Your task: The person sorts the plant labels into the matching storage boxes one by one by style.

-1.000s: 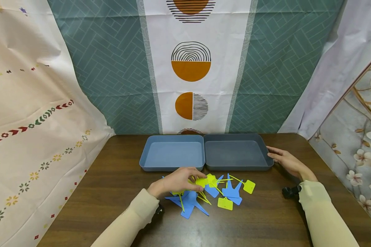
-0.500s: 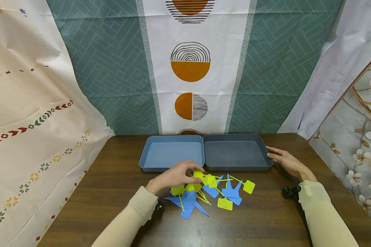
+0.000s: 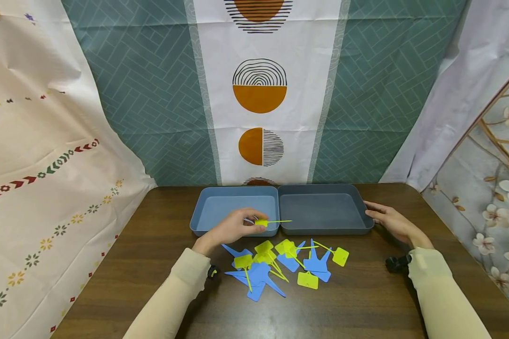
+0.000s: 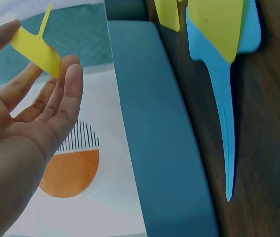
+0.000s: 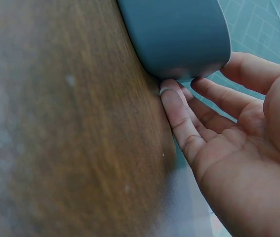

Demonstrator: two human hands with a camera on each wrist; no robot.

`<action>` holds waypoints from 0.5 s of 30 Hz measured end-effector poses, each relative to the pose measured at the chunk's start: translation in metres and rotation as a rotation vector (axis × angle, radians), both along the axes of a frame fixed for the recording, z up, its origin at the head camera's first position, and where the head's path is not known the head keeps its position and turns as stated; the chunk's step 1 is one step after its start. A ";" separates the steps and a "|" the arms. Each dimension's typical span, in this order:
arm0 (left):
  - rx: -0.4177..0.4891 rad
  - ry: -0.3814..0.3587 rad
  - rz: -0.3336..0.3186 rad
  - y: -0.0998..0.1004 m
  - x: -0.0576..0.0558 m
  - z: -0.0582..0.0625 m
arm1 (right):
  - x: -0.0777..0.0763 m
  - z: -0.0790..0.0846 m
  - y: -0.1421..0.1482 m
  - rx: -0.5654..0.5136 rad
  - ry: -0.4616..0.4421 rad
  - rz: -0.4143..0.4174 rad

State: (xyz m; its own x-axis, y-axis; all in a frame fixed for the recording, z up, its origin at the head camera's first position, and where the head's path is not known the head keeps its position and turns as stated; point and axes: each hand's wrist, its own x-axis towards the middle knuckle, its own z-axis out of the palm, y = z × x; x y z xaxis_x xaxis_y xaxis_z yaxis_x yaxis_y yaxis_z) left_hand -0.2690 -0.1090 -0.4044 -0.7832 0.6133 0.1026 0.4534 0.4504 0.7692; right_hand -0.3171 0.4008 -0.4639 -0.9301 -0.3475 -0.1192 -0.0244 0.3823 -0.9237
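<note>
My left hand pinches a yellow plant label by its flat head over the front of the light blue tray. In the left wrist view the label lies between thumb and fingertips, its thin stem free. Yellow labels and blue plant labels with pointed stems lie in a loose heap in front of the trays. At the right, my right hand touches the end wall of the dark grey tray with extended fingers; its fingertips rest at the tray's lower corner.
Both shallow trays stand side by side at the back of the brown wooden table. A patterned green and white cloth hangs behind them. Floral cloths and a cream one flank the table.
My left hand has lifted one yellow label out of the heap and carried it up and back over the light blue tray's front. The right hand has stayed against the dark tray.
</note>
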 end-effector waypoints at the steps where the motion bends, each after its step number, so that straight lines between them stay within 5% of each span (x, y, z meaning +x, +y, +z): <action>1: -0.002 0.005 -0.002 -0.001 -0.002 0.000 | 0.000 0.000 0.000 -0.004 -0.003 -0.003; 15: -0.055 -0.011 0.062 -0.022 -0.028 0.013 | 0.001 0.001 0.000 -0.018 0.008 -0.005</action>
State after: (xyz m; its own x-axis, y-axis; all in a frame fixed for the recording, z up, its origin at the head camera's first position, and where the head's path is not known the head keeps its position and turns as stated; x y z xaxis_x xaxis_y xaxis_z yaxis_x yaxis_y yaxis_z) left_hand -0.2968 -0.1311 -0.3910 -0.8206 0.5682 0.0617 0.4154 0.5188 0.7472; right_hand -0.3159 0.4005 -0.4628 -0.9327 -0.3450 -0.1054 -0.0300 0.3653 -0.9304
